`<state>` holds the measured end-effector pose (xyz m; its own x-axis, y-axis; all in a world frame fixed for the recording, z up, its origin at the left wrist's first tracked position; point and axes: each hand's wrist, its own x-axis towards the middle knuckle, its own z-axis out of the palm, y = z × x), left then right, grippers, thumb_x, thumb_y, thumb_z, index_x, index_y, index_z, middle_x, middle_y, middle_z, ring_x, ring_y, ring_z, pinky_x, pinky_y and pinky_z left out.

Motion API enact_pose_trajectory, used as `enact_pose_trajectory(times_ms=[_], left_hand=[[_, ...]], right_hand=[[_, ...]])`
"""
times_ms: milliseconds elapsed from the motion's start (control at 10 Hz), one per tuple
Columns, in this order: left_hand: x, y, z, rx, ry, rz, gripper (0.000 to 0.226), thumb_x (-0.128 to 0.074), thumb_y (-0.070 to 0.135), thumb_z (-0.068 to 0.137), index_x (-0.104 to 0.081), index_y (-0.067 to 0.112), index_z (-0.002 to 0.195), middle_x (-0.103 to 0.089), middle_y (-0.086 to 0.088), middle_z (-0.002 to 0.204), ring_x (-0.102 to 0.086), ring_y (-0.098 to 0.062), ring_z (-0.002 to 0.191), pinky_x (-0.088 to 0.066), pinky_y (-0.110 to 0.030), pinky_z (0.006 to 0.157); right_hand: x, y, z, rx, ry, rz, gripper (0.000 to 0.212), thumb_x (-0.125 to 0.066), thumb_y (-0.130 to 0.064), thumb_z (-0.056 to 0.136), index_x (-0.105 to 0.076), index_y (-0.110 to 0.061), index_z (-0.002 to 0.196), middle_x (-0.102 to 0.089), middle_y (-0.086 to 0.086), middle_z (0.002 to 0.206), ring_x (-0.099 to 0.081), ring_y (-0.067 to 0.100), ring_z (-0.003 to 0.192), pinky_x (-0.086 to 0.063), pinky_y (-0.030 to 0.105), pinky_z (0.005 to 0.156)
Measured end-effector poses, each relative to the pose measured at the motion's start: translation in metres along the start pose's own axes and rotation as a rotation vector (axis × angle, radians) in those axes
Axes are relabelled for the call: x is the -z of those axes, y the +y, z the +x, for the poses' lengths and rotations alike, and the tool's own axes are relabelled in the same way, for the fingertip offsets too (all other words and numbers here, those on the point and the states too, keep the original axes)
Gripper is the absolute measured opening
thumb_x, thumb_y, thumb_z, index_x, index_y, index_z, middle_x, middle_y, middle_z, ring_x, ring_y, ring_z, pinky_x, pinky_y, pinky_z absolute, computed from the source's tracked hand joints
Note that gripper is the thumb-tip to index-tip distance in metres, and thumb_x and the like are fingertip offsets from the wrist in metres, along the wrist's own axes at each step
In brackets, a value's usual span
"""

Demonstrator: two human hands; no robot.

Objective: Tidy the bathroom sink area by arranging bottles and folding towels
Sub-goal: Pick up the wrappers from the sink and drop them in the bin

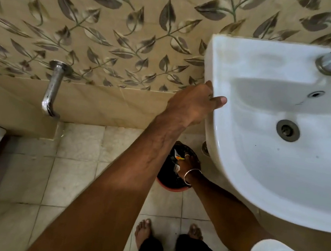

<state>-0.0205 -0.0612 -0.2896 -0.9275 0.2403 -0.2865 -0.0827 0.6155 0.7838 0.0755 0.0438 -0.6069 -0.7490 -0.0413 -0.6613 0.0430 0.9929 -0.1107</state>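
The sink [257, 177] is white glazed ceramic, fixed, hard and probably slick; its left rim is the natural hold. The left hand [192, 103] grasps that rim, thumb over the top, fingers hidden beneath. Below it, on the floor, the right hand [187, 165] reaches into a dark bin [166, 179] of light scraps; I cannot tell whether it holds any. No bottles or towels show.

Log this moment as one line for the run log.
left hand grips sink rim | right hand reaching into bin under sink, grasp unclear | no bottles or towels in view
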Motion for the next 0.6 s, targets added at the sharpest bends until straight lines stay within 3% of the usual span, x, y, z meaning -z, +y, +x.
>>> enact_pose_trajectory(times_ms=[100,200,300,500,600], left_hand=[[0.001,0.001,-0.002,0.005,0.007,-0.012,0.034,-0.056,0.057,0.089,-0.067,0.025,0.091,-0.070,0.006,0.097,-0.068,-0.022,0.087,-0.060,-0.043,0.078],[0.001,0.004,-0.004,0.012,0.001,0.010,0.036,-0.055,0.057,0.090,-0.067,0.026,0.104,-0.070,0.006,0.103,-0.069,-0.022,0.089,-0.059,-0.041,0.079],[0.003,0.007,-0.006,0.028,-0.006,0.038,0.039,-0.054,0.055,0.092,-0.067,0.025,0.112,-0.070,0.005,0.110,-0.069,-0.023,0.090,-0.058,-0.042,0.081],[0.014,0.025,-0.018,0.055,-0.050,0.158,0.042,-0.052,0.055,0.096,-0.064,0.022,0.120,-0.066,0.004,0.101,-0.063,-0.023,0.099,-0.047,-0.033,0.082],[0.018,0.037,-0.031,0.081,-0.091,0.268,0.049,-0.046,0.057,0.097,-0.055,0.025,0.133,-0.065,-0.001,0.125,-0.059,-0.027,0.115,-0.043,-0.040,0.095]], right_hand=[[0.023,-0.007,-0.020,0.015,-0.011,0.002,0.046,-0.058,-0.039,0.094,-0.055,-0.034,0.139,-0.040,0.012,0.150,-0.037,0.037,0.140,-0.035,0.045,0.114],[0.033,-0.011,-0.035,0.021,-0.038,-0.005,0.056,-0.061,-0.040,0.092,-0.049,-0.024,0.144,-0.034,0.011,0.156,-0.031,0.034,0.144,-0.030,0.044,0.118],[0.042,-0.016,-0.051,0.047,-0.056,-0.025,0.056,-0.059,-0.044,0.093,-0.047,-0.026,0.145,-0.028,0.011,0.159,-0.025,0.036,0.147,-0.025,0.048,0.119],[0.096,-0.045,-0.097,0.101,0.118,-0.049,0.044,-0.061,-0.028,0.089,-0.058,-0.015,0.131,-0.045,0.013,0.144,-0.043,0.036,0.133,-0.038,0.047,0.108],[0.132,-0.074,-0.121,0.108,0.270,-0.011,0.041,-0.052,-0.019,0.089,-0.058,-0.014,0.129,-0.048,0.014,0.141,-0.049,0.037,0.124,-0.039,0.052,0.103]])
